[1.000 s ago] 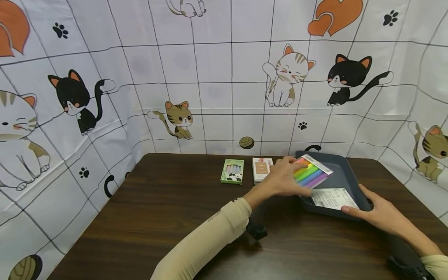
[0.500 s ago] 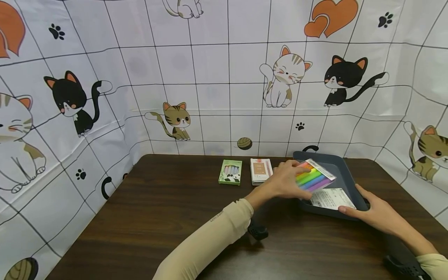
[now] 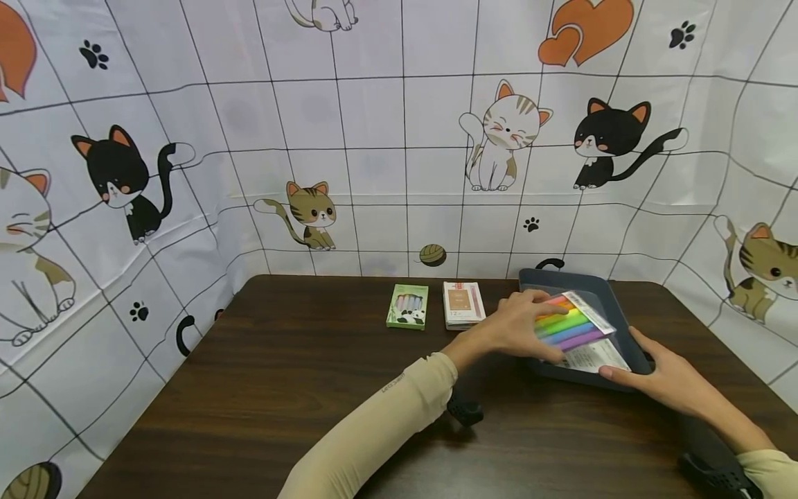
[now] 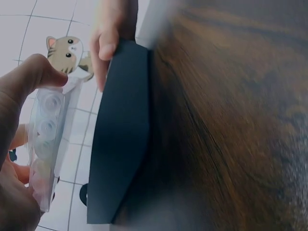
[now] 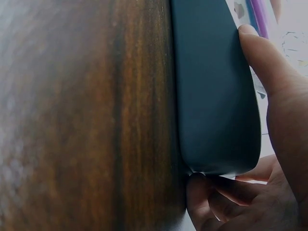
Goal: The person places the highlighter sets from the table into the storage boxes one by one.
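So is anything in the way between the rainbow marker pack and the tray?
Nothing visible blocks it. The left hand holds the marker pack right over the gray tray, where only a white packet lies.

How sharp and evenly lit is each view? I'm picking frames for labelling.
Head view: evenly lit, mostly sharp, but wide-angle bending curves the cat-print backdrop; soft shadow under the left sleeve. Left wrist view: table smeared, the left hand and marker pack close and soft. Right wrist view: wood grain blurred, the tray edge fairly crisp, the right hand out of focus.
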A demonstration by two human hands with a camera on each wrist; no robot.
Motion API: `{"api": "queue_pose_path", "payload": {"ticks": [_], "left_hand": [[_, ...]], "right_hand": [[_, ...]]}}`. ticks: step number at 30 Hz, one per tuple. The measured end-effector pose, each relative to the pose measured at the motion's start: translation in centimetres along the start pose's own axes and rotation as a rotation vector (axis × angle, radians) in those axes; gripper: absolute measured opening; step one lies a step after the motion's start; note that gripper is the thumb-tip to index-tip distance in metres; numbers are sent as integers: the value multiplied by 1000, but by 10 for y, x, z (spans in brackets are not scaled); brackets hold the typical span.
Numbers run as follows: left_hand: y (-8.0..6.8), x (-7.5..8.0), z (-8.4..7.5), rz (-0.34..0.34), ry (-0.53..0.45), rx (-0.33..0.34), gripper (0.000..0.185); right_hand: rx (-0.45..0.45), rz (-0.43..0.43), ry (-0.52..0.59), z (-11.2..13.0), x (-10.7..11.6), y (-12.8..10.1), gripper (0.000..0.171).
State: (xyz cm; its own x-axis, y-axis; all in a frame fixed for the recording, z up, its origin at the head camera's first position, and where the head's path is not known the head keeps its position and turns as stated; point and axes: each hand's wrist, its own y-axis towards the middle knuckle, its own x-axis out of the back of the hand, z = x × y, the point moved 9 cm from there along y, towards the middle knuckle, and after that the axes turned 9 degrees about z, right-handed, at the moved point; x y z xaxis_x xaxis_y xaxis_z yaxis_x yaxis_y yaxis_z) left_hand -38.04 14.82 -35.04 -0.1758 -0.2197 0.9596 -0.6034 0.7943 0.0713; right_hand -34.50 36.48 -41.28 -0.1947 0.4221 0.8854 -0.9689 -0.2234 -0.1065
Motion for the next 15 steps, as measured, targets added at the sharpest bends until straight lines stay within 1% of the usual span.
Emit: {"api": "queue_pose_path", "payload": {"ticks": [10, 13, 15], "left_hand": [[5, -7, 1, 29, 12, -41, 82], [9, -9, 0, 44, 10, -55, 80], [11, -12, 0, 68, 8, -62, 79]], "right_hand": [[-7, -2, -3, -1, 1, -2, 111], [-2, -1, 5, 0, 1, -2, 111], [0, 1, 9, 2, 0, -2, 110]]}}
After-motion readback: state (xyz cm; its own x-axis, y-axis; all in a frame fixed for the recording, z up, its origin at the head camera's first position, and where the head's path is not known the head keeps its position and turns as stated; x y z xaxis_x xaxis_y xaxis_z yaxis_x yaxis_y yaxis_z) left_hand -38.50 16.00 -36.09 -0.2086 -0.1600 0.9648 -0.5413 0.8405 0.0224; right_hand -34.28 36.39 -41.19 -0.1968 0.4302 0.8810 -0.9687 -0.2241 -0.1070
